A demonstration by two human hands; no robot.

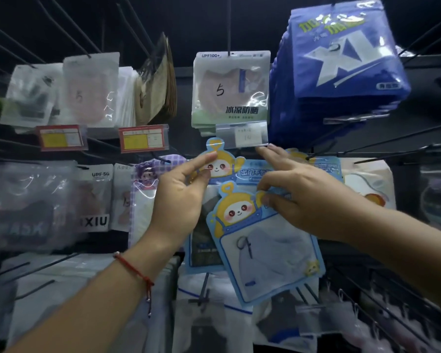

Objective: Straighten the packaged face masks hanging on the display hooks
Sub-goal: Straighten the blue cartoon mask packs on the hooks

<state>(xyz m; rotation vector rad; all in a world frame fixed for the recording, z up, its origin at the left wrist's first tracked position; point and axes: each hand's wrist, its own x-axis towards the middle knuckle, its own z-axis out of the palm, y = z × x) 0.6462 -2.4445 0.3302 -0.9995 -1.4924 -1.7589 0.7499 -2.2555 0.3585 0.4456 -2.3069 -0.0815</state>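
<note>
At frame centre, my left hand [181,197] pinches the hanging pack [220,166]. My right hand [298,197] pinches a tilted front pack [265,245] below the price tag [242,135].

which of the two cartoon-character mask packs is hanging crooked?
The front pack, pinched by the right hand, tilts clockwise. The rear pack, held by the left hand, hangs upright.

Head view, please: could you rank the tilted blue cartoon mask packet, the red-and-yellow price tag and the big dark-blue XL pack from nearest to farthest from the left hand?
1. Tilted blue cartoon mask packet: just right of the left hand.
2. Red-and-yellow price tag: above, slightly left.
3. Big dark-blue XL pack: far upper right.
</note>
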